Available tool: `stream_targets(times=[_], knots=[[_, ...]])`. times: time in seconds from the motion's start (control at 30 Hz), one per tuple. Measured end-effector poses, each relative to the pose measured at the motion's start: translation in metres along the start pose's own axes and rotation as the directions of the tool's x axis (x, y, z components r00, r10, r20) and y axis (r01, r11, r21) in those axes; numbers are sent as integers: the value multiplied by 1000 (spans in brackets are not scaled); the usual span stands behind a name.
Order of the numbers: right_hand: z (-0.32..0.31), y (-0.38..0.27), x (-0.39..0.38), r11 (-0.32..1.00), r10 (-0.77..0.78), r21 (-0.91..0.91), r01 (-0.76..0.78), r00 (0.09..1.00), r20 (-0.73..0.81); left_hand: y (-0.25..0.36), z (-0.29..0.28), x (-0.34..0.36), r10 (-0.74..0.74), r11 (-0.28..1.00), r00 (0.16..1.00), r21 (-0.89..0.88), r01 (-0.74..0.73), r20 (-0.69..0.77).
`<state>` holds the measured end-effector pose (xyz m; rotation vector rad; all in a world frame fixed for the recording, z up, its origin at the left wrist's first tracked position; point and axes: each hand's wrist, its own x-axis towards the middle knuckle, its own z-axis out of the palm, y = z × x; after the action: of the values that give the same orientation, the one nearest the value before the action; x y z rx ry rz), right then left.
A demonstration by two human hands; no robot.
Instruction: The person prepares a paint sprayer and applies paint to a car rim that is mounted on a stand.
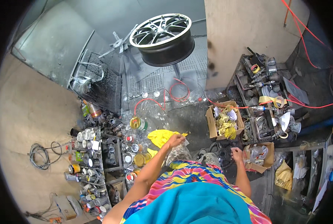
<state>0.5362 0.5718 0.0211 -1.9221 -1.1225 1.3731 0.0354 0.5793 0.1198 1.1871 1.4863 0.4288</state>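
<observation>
I see a silver-and-black spoked metal wheel [167, 51] raised upper centre, likely for all-round access; left hand [176, 140] seemingly pinches small pale scrap [186, 142], right hand [236, 153] curled, can't tell if gripping.

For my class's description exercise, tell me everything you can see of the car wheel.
The car wheel is bare, with no tyre. It looks metallic: a bright silver outer lip, slim spokes, partly silver and partly dark, meeting at the centre, and a broad dark barrel below. It sits raised and tilted, face upward, in front of the grey wall. A post beneath appears to support it.
</observation>
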Motion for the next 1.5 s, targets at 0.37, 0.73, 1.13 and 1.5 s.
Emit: stream_targets(times=[0.37, 0.73, 1.13, 1.5], knots=[[31, 114, -17, 798, 245, -603, -18, 923, 296, 202, -253, 115, 403, 905, 843, 14, -426, -357], [150, -106, 106, 954, 232, 176, -242, 970, 75, 370, -447, 228, 732, 636, 611, 622, -456, -300], [183, -224, 143, 996, 76, -30, -80, 991, -109, 409, -433, 293, 718, 514, 695, 698, -499, -32], [172, -41, 142, 861, 180, -484, -157, 984, 1, 464, -435, 322, 620, 561, 784, 678, -475, 36]])
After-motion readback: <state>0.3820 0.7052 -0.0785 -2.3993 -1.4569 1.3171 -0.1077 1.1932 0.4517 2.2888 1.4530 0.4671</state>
